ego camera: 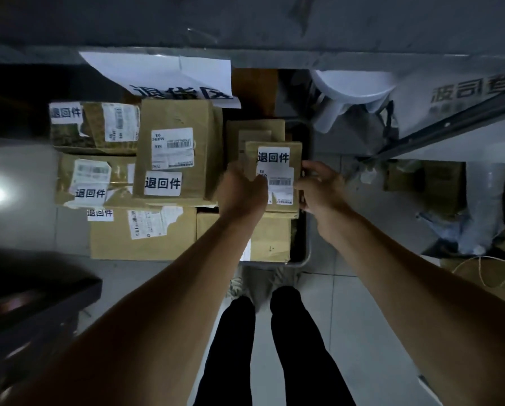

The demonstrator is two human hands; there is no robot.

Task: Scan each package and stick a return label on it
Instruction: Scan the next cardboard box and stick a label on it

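Both hands hold one small box (pixel 277 177) from its two sides. The left hand (pixel 242 191) grips the left edge, its fingers curled round it and covering a part of the shipping label (pixel 280 186). The right hand (pixel 321 189) holds the right edge, fingers bent along the side and thumb low at the corner. On top of this box is a white return label (pixel 273 156) with three black characters, just above the shipping label and touching it. The box is on top of a pile of other boxes inside a dark bin (pixel 305 256) on the tiled floor (pixel 318 294). To the left, beside the bin, lie more boxes; the tall box (pixel 175 150) and three others carry the same return label. A big paper sign (pixel 169 77) hangs above them from the shelf edge. A white stool (pixel 351 92) stands at the upper right.
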